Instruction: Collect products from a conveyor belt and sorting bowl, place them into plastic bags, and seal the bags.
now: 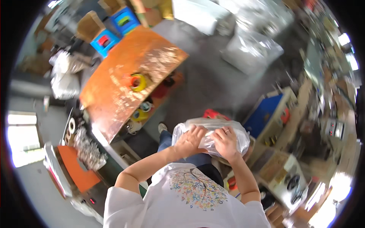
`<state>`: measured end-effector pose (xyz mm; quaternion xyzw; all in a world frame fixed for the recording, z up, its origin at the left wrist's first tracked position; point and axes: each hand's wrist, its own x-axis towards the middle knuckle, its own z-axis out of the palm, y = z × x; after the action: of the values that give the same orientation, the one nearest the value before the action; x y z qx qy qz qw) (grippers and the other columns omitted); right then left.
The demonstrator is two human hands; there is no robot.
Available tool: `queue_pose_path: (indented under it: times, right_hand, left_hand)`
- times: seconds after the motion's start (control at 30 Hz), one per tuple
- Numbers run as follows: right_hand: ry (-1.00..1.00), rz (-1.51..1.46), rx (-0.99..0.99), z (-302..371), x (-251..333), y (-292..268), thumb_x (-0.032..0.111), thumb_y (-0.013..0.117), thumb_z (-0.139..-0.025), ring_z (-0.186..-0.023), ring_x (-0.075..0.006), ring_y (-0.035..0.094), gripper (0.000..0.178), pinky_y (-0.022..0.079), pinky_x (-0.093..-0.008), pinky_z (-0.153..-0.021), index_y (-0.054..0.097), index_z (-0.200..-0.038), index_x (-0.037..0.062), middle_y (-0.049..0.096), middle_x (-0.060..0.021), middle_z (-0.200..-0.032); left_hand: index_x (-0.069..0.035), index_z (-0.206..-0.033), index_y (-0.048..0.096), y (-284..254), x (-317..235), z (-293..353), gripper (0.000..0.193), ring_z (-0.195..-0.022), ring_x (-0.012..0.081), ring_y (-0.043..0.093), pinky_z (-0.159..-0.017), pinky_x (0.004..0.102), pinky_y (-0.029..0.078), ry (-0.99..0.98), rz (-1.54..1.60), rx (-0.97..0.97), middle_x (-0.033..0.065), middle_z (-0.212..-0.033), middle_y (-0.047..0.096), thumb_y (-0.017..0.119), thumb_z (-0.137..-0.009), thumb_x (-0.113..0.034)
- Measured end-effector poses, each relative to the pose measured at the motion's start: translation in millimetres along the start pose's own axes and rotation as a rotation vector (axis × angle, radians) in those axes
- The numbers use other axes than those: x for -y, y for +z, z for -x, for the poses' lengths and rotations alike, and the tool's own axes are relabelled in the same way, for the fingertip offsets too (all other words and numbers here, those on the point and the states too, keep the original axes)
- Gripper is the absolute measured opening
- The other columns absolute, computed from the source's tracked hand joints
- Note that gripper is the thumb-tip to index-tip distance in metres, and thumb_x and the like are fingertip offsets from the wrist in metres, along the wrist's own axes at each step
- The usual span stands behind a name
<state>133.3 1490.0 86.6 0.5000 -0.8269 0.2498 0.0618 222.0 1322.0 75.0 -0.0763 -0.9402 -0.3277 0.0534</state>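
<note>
In front of my body is a bulky clear plastic bag [238, 133], and both hands rest on its top. My left hand [190, 141] is closed on the gathered plastic, with its fingers pointing inward. Beside it, my right hand [225, 142] grips the same plastic from the other side with bent fingers. A small gap separates the two hands. What the bag contains is hard to make out. Something red [216, 114] shows just beyond the bag's far edge.
To the left stands an orange-brown table [102, 91] with tape rolls [137, 82] on it. Blue bins [104, 41] are at its far end. A filled clear bag [253, 49] lies on the floor ahead. At right are a blue-surfaced bench [264, 114] and cluttered worktops.
</note>
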Motion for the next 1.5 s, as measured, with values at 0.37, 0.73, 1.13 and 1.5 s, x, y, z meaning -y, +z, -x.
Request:
queue_pose_path:
  times: [0.37,0.73,1.13,1.5]
  right_hand:
    - [-0.856,0.011,0.317,-309.1,141.6,68.4,0.013,0.054,-0.074,-0.083,-0.0245,0.053,0.008,0.044,-0.0358,-0.074,0.057,-0.074,0.0058,0.056,-0.008,-0.084]
    - [0.019,-0.082,0.703,-448.7,106.7,365.0,0.037,0.075,-0.066,-0.09,-0.0375,0.057,0.048,0.045,-0.0419,-0.077,0.058,-0.098,0.0049,0.062,-0.019,-0.095]
    - [-0.084,0.337,0.951,-371.0,72.6,445.5,0.051,0.06,-0.075,-0.099,-0.0297,0.054,0.055,0.04,-0.0401,-0.082,0.064,-0.093,-0.0008,0.064,-0.0164,-0.093]
    - [0.102,-1.005,0.942,-615.1,277.4,288.0,0.033,0.057,-0.086,-0.06,-0.0121,0.056,0.034,0.045,-0.0255,-0.056,0.058,-0.096,0.0,0.058,-0.0046,-0.071]
  left_hand:
    - [0.001,-0.098,0.053,-179.4,143.5,104.5,0.031,-0.08,0.0261,0.055,-0.069,0.0342,0.048,-0.39,-0.251,-0.449,0.0115,-0.089,0.056,0.053,-0.067,0.001]
    - [-0.002,-0.084,0.058,-245.4,392.5,189.5,0.012,-0.081,0.0349,0.057,-0.071,0.0438,0.046,-1.398,-0.312,-0.628,0.0176,-0.078,0.061,0.049,-0.077,-0.006]
    - [-0.004,-0.085,0.063,-252.0,422.6,183.5,0.018,-0.068,0.0356,0.061,-0.062,0.0438,0.047,-1.495,-0.08,-1.225,0.0202,-0.073,0.061,0.054,-0.082,-0.019]
    - [-0.006,-0.084,0.069,-200.6,449.9,120.5,0.031,-0.068,0.0255,0.063,-0.067,0.035,0.047,-1.442,1.01,-1.44,0.0145,-0.072,0.065,0.053,-0.086,-0.032]
